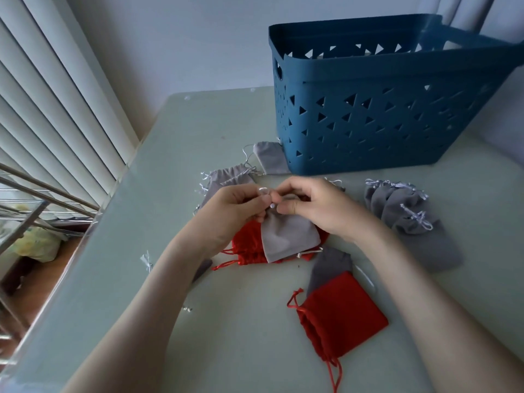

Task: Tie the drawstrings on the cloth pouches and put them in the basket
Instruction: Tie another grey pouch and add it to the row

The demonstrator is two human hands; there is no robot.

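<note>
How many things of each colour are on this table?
Blue basket: 1
Red pouches: 2, the near red pouch and a red pouch under the held grey pouch
Grey pouches: at least 6; the right heap overlaps too much for an exact count
Total: at least 9

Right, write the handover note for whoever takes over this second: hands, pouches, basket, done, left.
Left hand and right hand both pinch the white drawstring of a light grey cloth pouch, above a red cloth pouch.
The blue plastic basket with triangular holes stands behind; its inside is hidden.
More grey pouches lie on the pale green table, right and left; another red pouch lies nearest.
Done: those on the right look tied. Left: finish this knot, tie the rest, basket all.
</note>
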